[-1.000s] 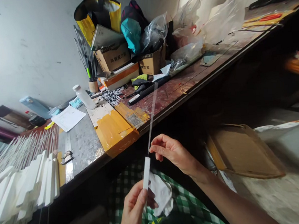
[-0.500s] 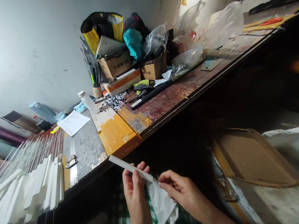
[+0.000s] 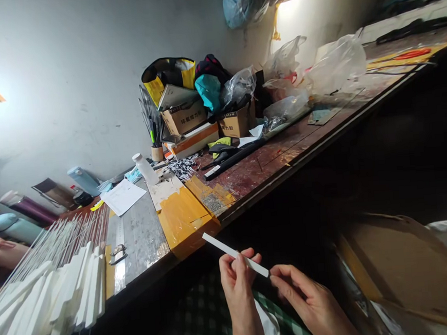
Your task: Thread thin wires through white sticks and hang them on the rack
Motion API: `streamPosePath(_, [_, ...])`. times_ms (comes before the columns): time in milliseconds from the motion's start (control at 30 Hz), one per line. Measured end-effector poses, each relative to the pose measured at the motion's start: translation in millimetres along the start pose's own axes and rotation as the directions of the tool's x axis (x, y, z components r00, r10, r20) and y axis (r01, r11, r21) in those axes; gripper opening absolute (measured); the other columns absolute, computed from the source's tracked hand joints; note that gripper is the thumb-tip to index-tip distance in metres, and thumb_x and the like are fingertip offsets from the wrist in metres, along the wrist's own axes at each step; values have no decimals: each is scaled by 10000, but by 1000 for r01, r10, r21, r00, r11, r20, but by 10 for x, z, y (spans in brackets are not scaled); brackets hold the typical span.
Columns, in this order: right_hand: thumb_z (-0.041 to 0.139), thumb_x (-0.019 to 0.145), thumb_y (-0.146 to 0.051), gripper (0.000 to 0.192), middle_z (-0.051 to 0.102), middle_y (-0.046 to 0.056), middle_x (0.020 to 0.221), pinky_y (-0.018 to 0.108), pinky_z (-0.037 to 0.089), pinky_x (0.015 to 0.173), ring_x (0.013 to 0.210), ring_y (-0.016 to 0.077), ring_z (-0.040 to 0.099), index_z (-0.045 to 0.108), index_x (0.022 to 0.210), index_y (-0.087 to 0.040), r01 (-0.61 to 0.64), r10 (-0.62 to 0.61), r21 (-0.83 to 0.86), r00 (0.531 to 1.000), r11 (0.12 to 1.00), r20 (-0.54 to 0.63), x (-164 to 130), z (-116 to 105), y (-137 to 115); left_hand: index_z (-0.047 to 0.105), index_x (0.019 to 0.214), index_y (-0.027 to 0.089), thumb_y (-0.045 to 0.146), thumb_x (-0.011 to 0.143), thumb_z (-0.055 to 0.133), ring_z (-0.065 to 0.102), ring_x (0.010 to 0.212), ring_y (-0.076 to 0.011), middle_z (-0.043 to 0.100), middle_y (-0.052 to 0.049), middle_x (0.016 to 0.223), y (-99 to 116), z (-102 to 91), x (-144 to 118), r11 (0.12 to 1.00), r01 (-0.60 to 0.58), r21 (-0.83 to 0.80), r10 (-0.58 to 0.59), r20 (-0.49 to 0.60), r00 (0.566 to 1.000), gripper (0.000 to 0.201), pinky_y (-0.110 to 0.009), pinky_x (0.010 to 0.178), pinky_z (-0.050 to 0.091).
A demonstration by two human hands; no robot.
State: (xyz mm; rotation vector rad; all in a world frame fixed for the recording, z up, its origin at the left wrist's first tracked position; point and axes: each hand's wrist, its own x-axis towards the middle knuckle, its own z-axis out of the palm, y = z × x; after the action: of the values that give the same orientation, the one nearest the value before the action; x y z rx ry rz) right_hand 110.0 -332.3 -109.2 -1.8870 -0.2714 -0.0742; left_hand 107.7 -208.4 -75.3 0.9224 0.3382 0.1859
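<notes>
My left hand (image 3: 238, 285) grips a thin white stick (image 3: 222, 247) near its middle; the stick lies almost level, slanting up to the left. My right hand (image 3: 303, 295) pinches the stick's right end between thumb and forefinger. A white cloth (image 3: 270, 330) lies on my lap under the hands, over green checked fabric (image 3: 205, 329). Both hands hover below the front edge of the workbench (image 3: 284, 157).
Rows of similar white sticks (image 3: 52, 299) with thin clear rods lie on the bench at left, beside a metal ruler (image 3: 119, 258). Yellow-taped block (image 3: 181, 220), white bottle (image 3: 145, 168), boxes and bags crowd the back. A cardboard sheet (image 3: 405, 266) lies at lower right. Another person's arm (image 3: 1, 249) shows at far left.
The stick has swung from upright to nearly level, and my right hand came down from the clear rod to the stick's end. The view has tilted upward.
</notes>
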Motion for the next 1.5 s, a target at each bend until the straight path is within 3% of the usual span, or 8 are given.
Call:
streamPosePath(167, [516,926,-411,186,670,15,818,233,536,671,702,168,650,600,916,-244,79,-81,-42,996,996,-39,62,-21,-25,507,930,161,412,876,630,680,984,-270,690,-113,1003,26,45,64,1000,6,19,-6,-14,1000,285,-381,867,504])
streamPosePath(333, [471,947,-402,195,656,11,813,222,523,610,698,165,642,586,934,-244,53,-53,-36,999,998,-6,101,-50,-92,476,1070,158,383,861,657,701,933,-268,700,-117,996,62,56,121,1000,-20,15,20,-26,999,356,-400,878,497])
streamPosePath(500, [408,977,-396,224,602,-2,740,219,493,577,657,150,598,557,925,-238,57,-55,-69,998,996,30,147,-31,-124,465,1068,164,365,875,644,701,939,-270,699,-105,984,76,18,187,999,-38,14,38,-9,999,330,-407,873,503])
streamPosePath(800, [431,981,-343,154,623,-3,814,219,492,651,717,139,620,546,956,-243,204,-203,-98,979,974,20,261,-5,-113,479,1022,157,364,894,620,704,929,-272,702,-98,966,122,17,288,998,-48,35,49,-38,998,281,-409,850,523])
streamPosePath(1033, [329,1010,-348,292,495,-48,614,216,413,515,526,116,500,504,802,-241,158,-145,-154,985,975,93,258,-81,-207,477,1018,157,366,890,626,708,911,-272,708,-100,955,127,66,232,999,-29,44,31,-32,999,287,-405,827,529])
streamPosePath(1200, [410,982,-357,192,588,-29,717,208,464,590,616,123,582,531,890,-240,183,-177,-154,983,971,51,220,-132,-261,480,1006,159,368,886,630,709,900,-266,710,-100,951,129,96,179,999,-14,39,15,-27,1000,284,-403,831,527])
streamPosePath(1367, [353,1001,-355,280,542,-44,635,194,437,518,545,110,558,515,803,-241,133,-119,-155,988,979,98,199,-159,-284,485,992,156,364,852,672,713,879,-270,715,-105,933,137,105,158,999,6,39,-4,-55,998,312,-396,819,526])
streamPosePath(1500, [361,998,-355,254,568,-37,666,200,456,556,564,113,567,519,837,-240,174,-160,-160,982,972,99,196,-135,-269,488,989,156,364,840,685,715,865,-267,717,-105,921,150,101,166,1000,0,27,1,-57,998,322,-391,810,527])
